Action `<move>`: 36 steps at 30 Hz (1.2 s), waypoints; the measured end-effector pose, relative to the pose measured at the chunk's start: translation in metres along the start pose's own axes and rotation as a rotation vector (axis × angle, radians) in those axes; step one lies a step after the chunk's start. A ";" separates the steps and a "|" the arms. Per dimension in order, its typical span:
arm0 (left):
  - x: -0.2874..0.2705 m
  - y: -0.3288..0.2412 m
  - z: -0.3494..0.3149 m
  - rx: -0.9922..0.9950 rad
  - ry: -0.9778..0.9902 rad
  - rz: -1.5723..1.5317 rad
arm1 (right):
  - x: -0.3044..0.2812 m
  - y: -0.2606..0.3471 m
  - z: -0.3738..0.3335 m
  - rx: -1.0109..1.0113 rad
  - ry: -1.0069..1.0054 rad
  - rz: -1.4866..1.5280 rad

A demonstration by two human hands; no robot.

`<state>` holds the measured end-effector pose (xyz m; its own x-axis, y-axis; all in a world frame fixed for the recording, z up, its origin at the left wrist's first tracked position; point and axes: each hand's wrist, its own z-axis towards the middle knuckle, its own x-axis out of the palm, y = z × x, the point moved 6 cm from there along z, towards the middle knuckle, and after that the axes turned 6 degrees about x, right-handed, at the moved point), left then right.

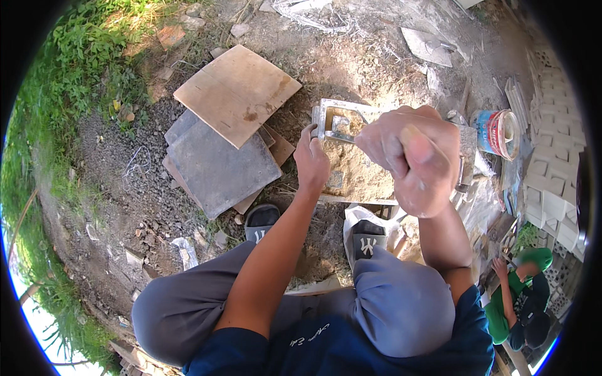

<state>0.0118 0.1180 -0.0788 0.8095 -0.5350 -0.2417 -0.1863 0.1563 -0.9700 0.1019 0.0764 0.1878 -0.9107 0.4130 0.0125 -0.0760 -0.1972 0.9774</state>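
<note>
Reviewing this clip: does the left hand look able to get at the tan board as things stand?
Probably yes: the tan board lies uncovered, overlapping the grey slab, a little to the left of the left hand, with nothing visible blocking the way.

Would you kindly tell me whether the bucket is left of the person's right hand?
No, the bucket is right of the right hand.

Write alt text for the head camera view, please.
A right hand, closed in a fist, hovers above sandy material and a metal frame; the left hand is at the frame's left side. Stacked square boards lie left; a bucket and a person in green are right.
</note>
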 end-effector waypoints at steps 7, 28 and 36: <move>0.002 -0.011 0.001 -0.007 0.000 0.056 | -0.016 0.008 0.000 -0.027 0.039 -0.017; -0.004 -0.012 -0.002 -0.048 0.035 0.081 | -0.042 0.004 -0.003 -0.050 0.331 0.177; 0.003 -0.015 0.001 -0.063 0.035 0.172 | -0.062 -0.003 -0.004 0.099 0.352 0.013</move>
<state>0.0182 0.1149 -0.0645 0.7429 -0.5341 -0.4036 -0.3555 0.1960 -0.9139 0.1572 0.0473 0.1833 -0.9966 0.0759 -0.0316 -0.0396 -0.1064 0.9935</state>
